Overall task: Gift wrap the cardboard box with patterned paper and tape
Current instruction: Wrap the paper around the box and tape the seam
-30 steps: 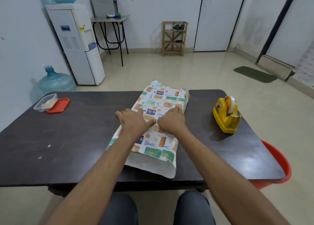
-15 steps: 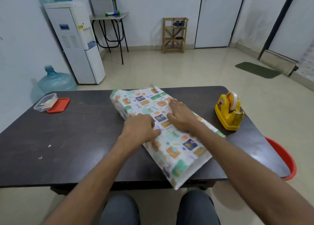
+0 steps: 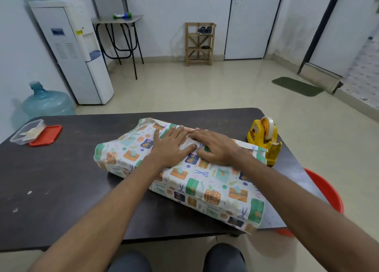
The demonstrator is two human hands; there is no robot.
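Note:
The box wrapped in patterned paper (image 3: 205, 181) lies on the dark table (image 3: 61, 179), its long side running from the middle left toward the near right corner. Loose paper ends stick out at both short sides; the cardboard itself is hidden. My left hand (image 3: 170, 146) lies flat on top, fingers spread. Right beside it, my right hand (image 3: 215, 146) presses flat on the paper's overlapping edge along the far side. A yellow tape dispenser (image 3: 264, 140) stands just past the package's right end.
A clear plastic container (image 3: 27, 131) and its red lid (image 3: 46, 135) sit at the table's far left. A red bucket (image 3: 326, 189) is on the floor under the right edge. The package's near right end overhangs the table's front edge.
The package has been turned clockwise under both hands, from pointing away from me to lying mostly sideways. Both hands have stayed on top of it.

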